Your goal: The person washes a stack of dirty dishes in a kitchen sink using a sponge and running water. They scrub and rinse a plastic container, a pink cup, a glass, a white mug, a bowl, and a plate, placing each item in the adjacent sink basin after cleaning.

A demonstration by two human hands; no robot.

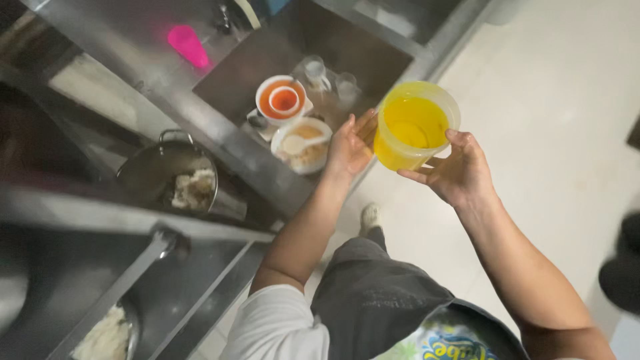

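Head view: both hands hold a yellow plastic container point(415, 125) above the floor, beside the steel counter point(220, 133).
Left hand point(350, 147) fingers clamp its side; right hand point(453, 175) fingers clamp the opposite side. Bowl point(301, 147) sits just beside.

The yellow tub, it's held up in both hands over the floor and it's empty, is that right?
Not quite. The yellow tub is held between the left hand and right hand over the floor, but the head view shows yellow liquid inside it, so it is not empty.
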